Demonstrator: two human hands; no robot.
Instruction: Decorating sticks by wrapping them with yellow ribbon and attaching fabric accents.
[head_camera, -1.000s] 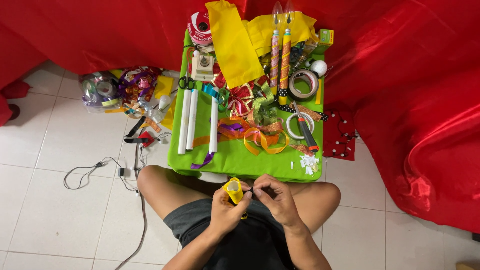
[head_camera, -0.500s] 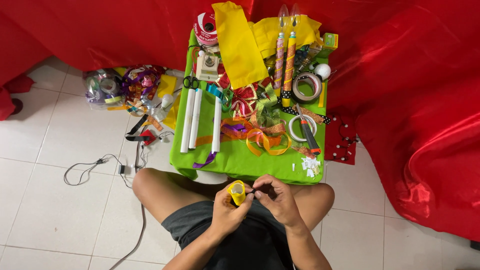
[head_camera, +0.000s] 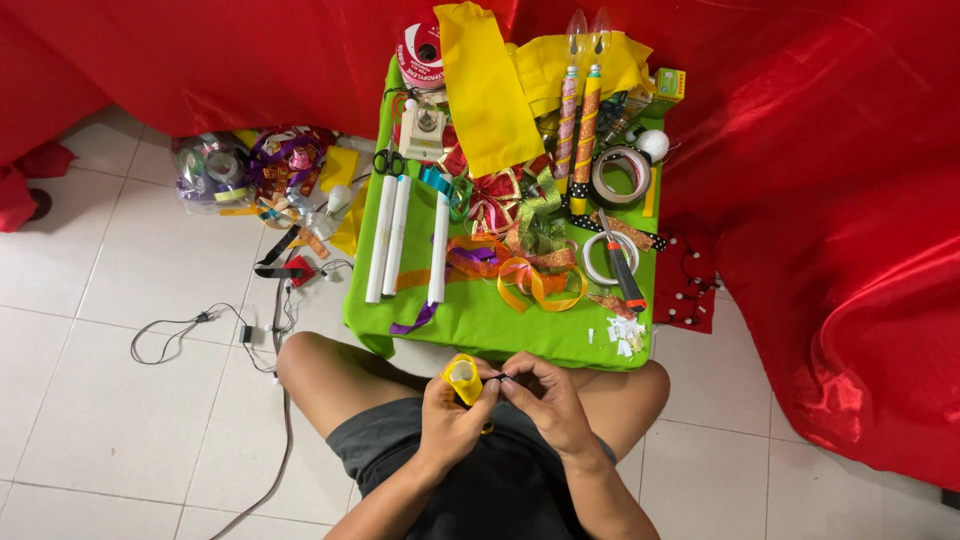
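Observation:
I sit on the floor at a low table covered in green cloth (head_camera: 480, 320). My left hand (head_camera: 450, 420) grips a small yellow tube (head_camera: 463, 378) over my lap, its open end up. My right hand (head_camera: 545, 400) is just to its right, fingertips pinched on a small dark bit at the tube's rim; what that bit is I cannot tell. On the table lie three white tubes (head_camera: 395, 235), tangled coloured ribbons (head_camera: 520, 265), two decorated candle-shaped sticks (head_camera: 578, 125) and yellow paper sheets (head_camera: 490, 85).
Tape rolls (head_camera: 618, 175), a utility knife (head_camera: 625, 270), scissors (head_camera: 390, 160) and a white ring (head_camera: 590, 258) share the table. A pile of ribbon spools (head_camera: 250, 170) and a black cable (head_camera: 200, 325) lie on the tiled floor at left. Red cloth (head_camera: 830, 200) drapes behind and to the right.
The view has shifted slightly. My hands stay together over my lap, the yellow tube turned a little so its open end faces up more.

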